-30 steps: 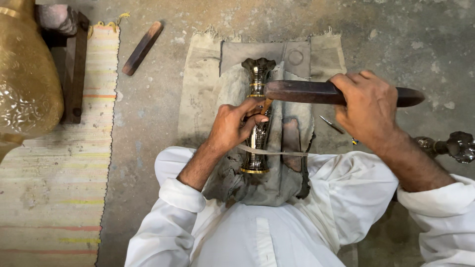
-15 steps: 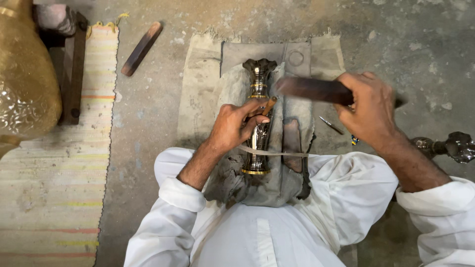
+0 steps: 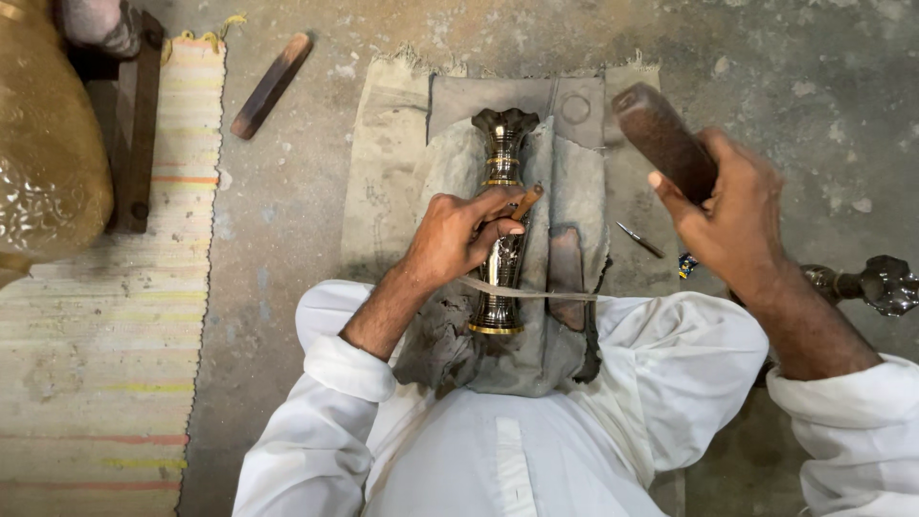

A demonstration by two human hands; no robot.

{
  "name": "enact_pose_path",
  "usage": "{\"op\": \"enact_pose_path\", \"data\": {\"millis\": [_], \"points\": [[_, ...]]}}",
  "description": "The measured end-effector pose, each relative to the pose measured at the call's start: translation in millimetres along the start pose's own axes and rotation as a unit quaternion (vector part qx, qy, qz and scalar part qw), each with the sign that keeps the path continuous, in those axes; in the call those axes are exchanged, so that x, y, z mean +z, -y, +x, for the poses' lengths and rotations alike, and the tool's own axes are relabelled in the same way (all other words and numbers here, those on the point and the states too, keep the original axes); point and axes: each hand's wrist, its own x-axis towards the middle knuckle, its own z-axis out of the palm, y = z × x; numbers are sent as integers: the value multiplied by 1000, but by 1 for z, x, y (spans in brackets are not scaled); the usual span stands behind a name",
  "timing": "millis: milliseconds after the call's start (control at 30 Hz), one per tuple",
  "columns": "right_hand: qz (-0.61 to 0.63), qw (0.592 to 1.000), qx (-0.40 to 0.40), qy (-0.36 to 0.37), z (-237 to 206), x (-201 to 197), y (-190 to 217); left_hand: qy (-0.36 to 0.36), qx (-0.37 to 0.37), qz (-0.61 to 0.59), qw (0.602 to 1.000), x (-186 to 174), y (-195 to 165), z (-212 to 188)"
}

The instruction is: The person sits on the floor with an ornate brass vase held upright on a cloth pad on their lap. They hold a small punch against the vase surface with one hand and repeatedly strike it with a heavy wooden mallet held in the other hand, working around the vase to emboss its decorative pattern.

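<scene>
Nearest the camera are the person's white-clothed knees (image 3: 536, 431), and across them lies a grey, worn padded cloth (image 3: 565, 287) that props up a slim, dark, brass-rimmed metal vase (image 3: 502, 251), laid lengthwise with its fluted mouth pointing away from the person. A thin pale strap (image 3: 536, 290) runs across the vase's lower part and over the cloth. The left hand (image 3: 459, 239) rests on the vase's middle, its fingers pinched shut around a short brown wooden-handled chisel (image 3: 525, 203) whose tip meets the vase's side. The right hand (image 3: 732, 215) is raised well apart from the left, off to the right of the cloth, fist clamped around a dark, rust-brown wooden mallet bar (image 3: 662, 139) tilted up and away. Just beside the cloth, between it and the right hand, a thin metal punch (image 3: 639, 239) lies on the beige sacking mat (image 3: 383, 191) spread under the work. By the right forearm, another dark metal vase-like piece (image 3: 876, 284) lies on the floor. Farther out on the grey concrete floor (image 3: 287, 220) is a flat dark wooden stick (image 3: 271, 86), and to the far left a striped woven rug (image 3: 96, 364) carries a large embossed golden brass vessel (image 3: 43, 163) beside a dark wooden stand (image 3: 134, 124).
</scene>
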Motion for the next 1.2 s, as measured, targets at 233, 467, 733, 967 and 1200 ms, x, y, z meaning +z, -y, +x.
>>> {"op": "enact_pose_path", "data": {"millis": [233, 467, 733, 967, 1200], "points": [[7, 1000, 22, 8, -3, -1, 3, -13, 35, -10, 999, 1, 5, -2], [-4, 999, 14, -41, 6, -4, 7, -18, -32, -37, 999, 3, 4, -1], [-160, 983, -41, 77, 9, -12, 11, -31, -75, -66, 995, 2, -2, -4], [-38, 994, 27, 103, 4, 5, 9, -30, -47, -11, 998, 10, -5, -16], [23, 999, 7, -20, 2, 6, 15, -36, -41, 38, 998, 13, -6, -16]]}}
